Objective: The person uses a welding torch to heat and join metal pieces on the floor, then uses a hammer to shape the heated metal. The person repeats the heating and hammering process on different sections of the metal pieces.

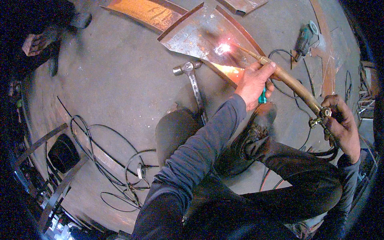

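My left hand [254,82] is closed around the front of a brass torch [292,83], with a small teal object [262,96] also showing between its fingers. My right hand [342,124] grips the torch's rear by its valve knobs. The torch tip glows against a curved, flanged steel plate [188,34], where a bright flame lights the surface. A ball-peen hammer [194,84] lies just left of my left hand, its handle running under that forearm.
A rusty channel [144,12] and another steel piece [240,4] lie above. An angle grinder [305,42] sits upper right near rusty strips [326,66]. Coiled cables [92,140] and dark metal bars [42,142] lie left. My bent legs fill the lower middle. A dark shoe [82,20] shows upper left.
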